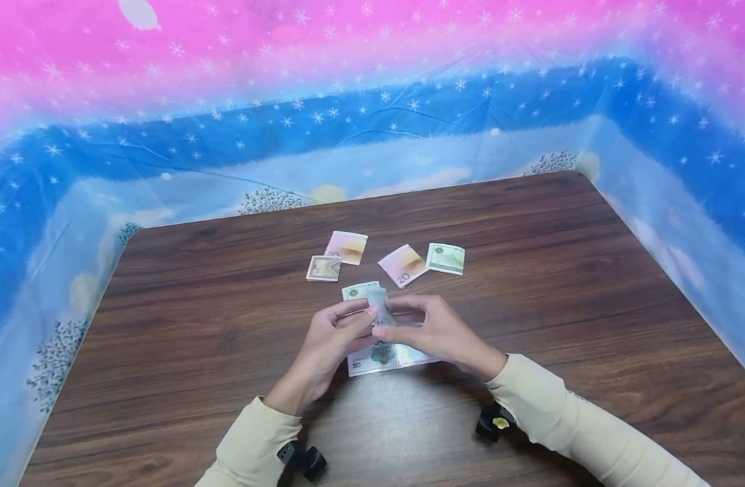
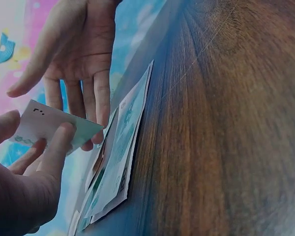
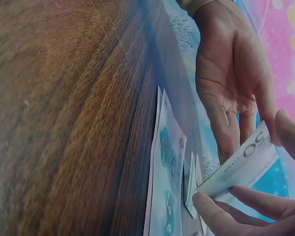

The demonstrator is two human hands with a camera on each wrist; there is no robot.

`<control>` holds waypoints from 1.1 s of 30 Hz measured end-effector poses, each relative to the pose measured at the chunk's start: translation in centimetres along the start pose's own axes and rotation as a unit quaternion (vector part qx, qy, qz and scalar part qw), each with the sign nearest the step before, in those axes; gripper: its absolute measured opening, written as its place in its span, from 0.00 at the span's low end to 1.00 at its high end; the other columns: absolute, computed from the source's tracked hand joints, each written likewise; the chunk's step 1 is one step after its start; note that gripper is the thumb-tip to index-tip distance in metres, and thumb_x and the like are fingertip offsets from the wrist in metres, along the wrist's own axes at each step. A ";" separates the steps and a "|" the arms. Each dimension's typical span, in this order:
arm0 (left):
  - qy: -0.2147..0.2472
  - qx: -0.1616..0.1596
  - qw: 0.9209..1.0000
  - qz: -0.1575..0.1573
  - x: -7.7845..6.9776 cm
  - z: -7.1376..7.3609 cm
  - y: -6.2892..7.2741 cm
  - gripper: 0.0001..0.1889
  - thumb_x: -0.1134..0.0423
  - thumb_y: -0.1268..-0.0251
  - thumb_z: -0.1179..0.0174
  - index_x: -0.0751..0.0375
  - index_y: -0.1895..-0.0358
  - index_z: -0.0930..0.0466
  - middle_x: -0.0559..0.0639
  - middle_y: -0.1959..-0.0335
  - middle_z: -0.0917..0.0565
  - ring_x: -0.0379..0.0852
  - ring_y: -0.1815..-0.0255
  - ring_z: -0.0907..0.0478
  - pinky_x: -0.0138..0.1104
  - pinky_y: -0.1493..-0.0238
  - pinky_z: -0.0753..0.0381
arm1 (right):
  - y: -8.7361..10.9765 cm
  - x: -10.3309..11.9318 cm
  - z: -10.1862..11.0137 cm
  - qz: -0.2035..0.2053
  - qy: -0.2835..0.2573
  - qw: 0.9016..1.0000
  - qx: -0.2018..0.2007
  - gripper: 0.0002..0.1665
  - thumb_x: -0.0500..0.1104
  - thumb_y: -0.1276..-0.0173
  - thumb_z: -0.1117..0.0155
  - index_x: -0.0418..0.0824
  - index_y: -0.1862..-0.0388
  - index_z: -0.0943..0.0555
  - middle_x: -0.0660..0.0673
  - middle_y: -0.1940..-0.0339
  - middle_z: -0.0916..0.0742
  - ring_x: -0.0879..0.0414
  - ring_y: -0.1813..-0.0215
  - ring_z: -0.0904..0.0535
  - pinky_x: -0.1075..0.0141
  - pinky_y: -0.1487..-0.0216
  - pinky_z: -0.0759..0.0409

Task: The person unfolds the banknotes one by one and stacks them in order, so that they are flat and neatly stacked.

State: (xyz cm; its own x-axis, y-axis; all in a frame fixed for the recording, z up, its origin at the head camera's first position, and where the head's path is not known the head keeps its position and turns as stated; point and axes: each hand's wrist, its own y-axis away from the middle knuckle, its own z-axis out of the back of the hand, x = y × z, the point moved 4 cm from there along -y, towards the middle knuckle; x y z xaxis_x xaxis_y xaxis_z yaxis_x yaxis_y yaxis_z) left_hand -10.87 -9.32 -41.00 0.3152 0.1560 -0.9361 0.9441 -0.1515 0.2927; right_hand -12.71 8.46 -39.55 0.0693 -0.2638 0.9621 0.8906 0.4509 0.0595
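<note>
Both hands meet at a small folded 50 yuan banknote (image 1: 382, 310) near the middle of the table. My left hand (image 1: 325, 341) holds its left side, thumb on the near face. From the other side, my right hand (image 1: 448, 333) grips it between thumb and fingers. The left wrist view shows the tilted banknote (image 2: 51, 125) above the table, left fingers pressed to its face. In the right wrist view, "50 YUAN" is readable on the banknote (image 3: 241, 160). Beneath the hands lie flat greenish banknotes (image 1: 365, 365), partly covered by them.
Beyond the hands lie a folded pink 20 note (image 1: 349, 245) overlapped by a small brownish note (image 1: 324, 268), and another pink 20 note (image 1: 401, 265) touching a green note (image 1: 447, 258). The dark wooden table (image 1: 196, 338) ends against a snow-patterned cloth (image 1: 348, 108).
</note>
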 end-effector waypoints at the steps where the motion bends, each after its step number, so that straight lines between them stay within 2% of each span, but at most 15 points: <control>1: -0.003 0.000 1.000 0.000 0.0 0.0 0.0 0.25 0.63 0.28 0.37 0.73 0.34 0.27 0.69 0.42 0.18 0.53 0.49 0.15 0.42 0.43 0.15 | 0.0 0.0 -0.1 0.001 -0.003 1.000 0.004 0.35 0.52 0.36 0.24 0.36 0.35 0.21 0.42 0.38 0.16 0.49 0.37 0.20 0.56 0.39 0.18; 6: -0.014 0.002 1.000 -0.005 0.0 0.0 -0.1 0.24 0.63 0.29 0.36 0.72 0.36 0.25 0.67 0.43 0.18 0.52 0.49 0.16 0.43 0.43 0.15 | 0.0 0.1 -0.5 -0.002 -0.039 0.999 0.024 0.35 0.48 0.36 0.24 0.36 0.34 0.22 0.42 0.37 0.17 0.48 0.35 0.21 0.59 0.39 0.18; 12: 0.004 0.000 1.000 -0.008 0.0 0.0 -0.1 0.22 0.67 0.29 0.36 0.75 0.37 0.25 0.68 0.43 0.18 0.50 0.52 0.15 0.41 0.45 0.14 | 0.0 0.1 -0.6 -0.012 -0.069 0.997 0.036 0.35 0.44 0.34 0.26 0.32 0.32 0.25 0.37 0.36 0.18 0.45 0.36 0.20 0.61 0.40 0.18; 16: 0.005 0.000 1.000 -0.007 -0.1 0.0 0.1 0.21 0.70 0.29 0.39 0.77 0.37 0.27 0.70 0.44 0.18 0.50 0.53 0.14 0.40 0.47 0.14 | 0.1 0.2 -0.3 -0.026 -0.083 0.996 0.037 0.32 0.37 0.31 0.31 0.28 0.31 0.27 0.33 0.35 0.20 0.42 0.37 0.20 0.61 0.41 0.17; 21: -0.003 -0.011 1.000 -0.010 -0.6 0.2 0.3 0.19 0.72 0.30 0.41 0.78 0.39 0.26 0.68 0.49 0.16 0.48 0.57 0.14 0.38 0.51 0.12 | 0.3 0.1 0.4 -0.039 -0.088 0.995 0.016 0.32 0.29 0.34 0.43 0.23 0.31 0.31 0.28 0.38 0.19 0.41 0.42 0.17 0.57 0.44 0.14; 24: -0.016 -0.027 0.999 -0.012 -0.8 0.4 0.5 0.17 0.73 0.32 0.40 0.78 0.42 0.24 0.65 0.53 0.14 0.46 0.60 0.14 0.37 0.54 0.11 | 0.3 0.1 0.8 -0.041 -0.084 0.996 -0.002 0.32 0.27 0.37 0.46 0.22 0.32 0.30 0.28 0.41 0.17 0.43 0.44 0.16 0.56 0.46 0.13; 29: -0.035 -0.053 0.998 -0.013 -1.0 1.0 0.5 0.15 0.73 0.34 0.38 0.75 0.46 0.21 0.63 0.55 0.13 0.45 0.62 0.14 0.37 0.56 0.11 | 0.3 0.0 1.8 -0.041 -0.063 0.996 -0.039 0.27 0.27 0.37 0.43 0.22 0.38 0.26 0.29 0.47 0.14 0.47 0.52 0.14 0.59 0.50 0.12; 33: -0.045 -0.065 0.997 -0.017 -1.0 1.4 0.5 0.14 0.73 0.34 0.36 0.75 0.47 0.19 0.63 0.56 0.12 0.45 0.63 0.13 0.38 0.57 0.10 | 0.3 -0.3 2.6 -0.059 -0.049 0.995 -0.063 0.22 0.28 0.35 0.38 0.23 0.42 0.23 0.32 0.54 0.12 0.53 0.59 0.14 0.59 0.56 0.11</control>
State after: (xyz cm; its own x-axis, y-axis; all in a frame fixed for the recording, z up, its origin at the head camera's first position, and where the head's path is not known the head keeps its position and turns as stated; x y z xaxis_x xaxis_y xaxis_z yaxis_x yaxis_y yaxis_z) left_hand -10.84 -10.98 -40.16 0.2776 0.0696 -0.9582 0.9607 -0.0195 0.2769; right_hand -13.65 10.92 -39.15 -0.0769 -0.2209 0.9723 0.9398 0.3096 0.1447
